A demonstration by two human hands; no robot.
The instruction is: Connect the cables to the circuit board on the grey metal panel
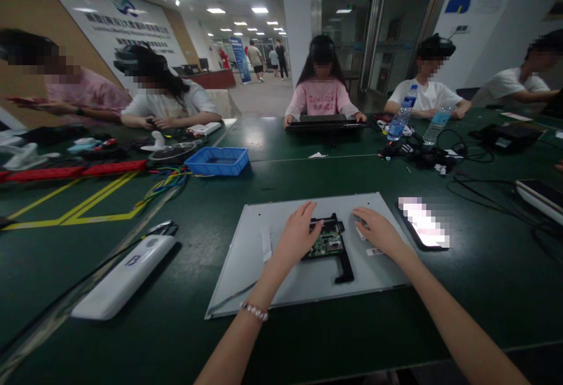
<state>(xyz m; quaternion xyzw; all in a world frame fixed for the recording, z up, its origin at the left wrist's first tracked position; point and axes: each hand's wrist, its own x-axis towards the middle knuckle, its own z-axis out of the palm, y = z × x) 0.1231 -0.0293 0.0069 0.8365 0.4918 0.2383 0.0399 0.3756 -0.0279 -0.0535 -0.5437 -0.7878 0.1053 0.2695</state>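
Observation:
A grey-white flat metal panel (246,238), like the back of a display, lies on the table in front of me. On its middle sits a green circuit board (329,247) with a black plastic bracket (347,270) around it. My left hand (301,229) is over the board's left side, its fingers stretched out and the thumb apart; it hides part of the board. Whether it touches the board I cannot tell. To the right of the bracket, my right hand (376,229) hovers over or rests on the panel with loosely spread fingers, near a small white label (375,251).
A lit phone (424,223) lies right of the panel. Left of it is a white power bank (127,273) with a black cable. Further back are a blue tray (217,162), coloured wires (169,182) and water bottles (402,114). Several people sit across the table.

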